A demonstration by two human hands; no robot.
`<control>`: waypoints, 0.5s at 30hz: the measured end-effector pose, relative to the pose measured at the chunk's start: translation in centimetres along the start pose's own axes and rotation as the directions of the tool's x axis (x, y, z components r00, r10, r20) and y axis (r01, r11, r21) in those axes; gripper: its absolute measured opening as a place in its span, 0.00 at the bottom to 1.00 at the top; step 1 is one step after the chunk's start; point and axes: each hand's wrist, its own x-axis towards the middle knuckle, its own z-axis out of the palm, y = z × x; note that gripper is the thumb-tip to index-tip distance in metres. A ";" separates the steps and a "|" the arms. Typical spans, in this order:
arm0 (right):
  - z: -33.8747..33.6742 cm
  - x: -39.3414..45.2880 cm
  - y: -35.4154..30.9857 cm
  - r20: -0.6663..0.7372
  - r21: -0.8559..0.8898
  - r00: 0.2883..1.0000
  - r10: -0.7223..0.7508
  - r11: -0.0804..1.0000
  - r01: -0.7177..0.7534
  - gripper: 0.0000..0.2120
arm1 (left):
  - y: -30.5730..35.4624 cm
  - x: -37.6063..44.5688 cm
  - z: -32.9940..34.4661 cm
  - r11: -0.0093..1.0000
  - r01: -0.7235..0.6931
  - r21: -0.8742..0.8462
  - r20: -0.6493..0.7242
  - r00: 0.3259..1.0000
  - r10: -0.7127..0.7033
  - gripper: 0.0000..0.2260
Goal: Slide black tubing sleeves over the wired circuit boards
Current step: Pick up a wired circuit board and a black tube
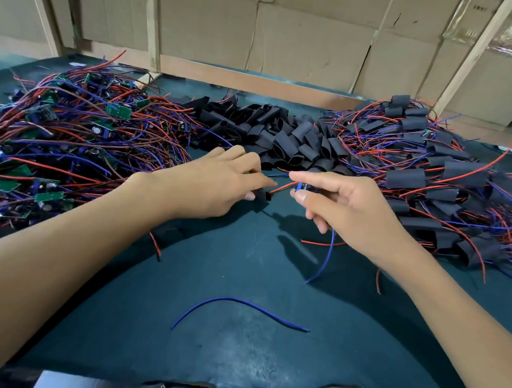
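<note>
- A loose blue wire point(237, 309) lies on the green mat point(263, 366), nearest the near edge.
- Right hand point(345, 207) pinches a small board point(300, 188) between thumb and forefinger; its red and blue leads run left and hang below.
- Left hand point(223, 183) pinches a black sleeve point(262, 196) just left of the board, the red lead meeting its mouth.
- Bare wired boards point(65, 144) heap at the left edge.
- Empty sleeves point(285, 134) pile mid-mat, behind the hands.
- Sleeved boards point(443, 187) heap at the right edge.
- Cardboard wall point(294, 41) stands behind the far edge.
</note>
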 end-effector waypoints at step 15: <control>0.1 0.0 -0.7 -0.073 0.259 0.993 -0.092 0.960 0.108 0.11 | 3.2 -0.2 -1.5 0.999 0.045 -0.005 -0.316 0.948 -0.044 0.09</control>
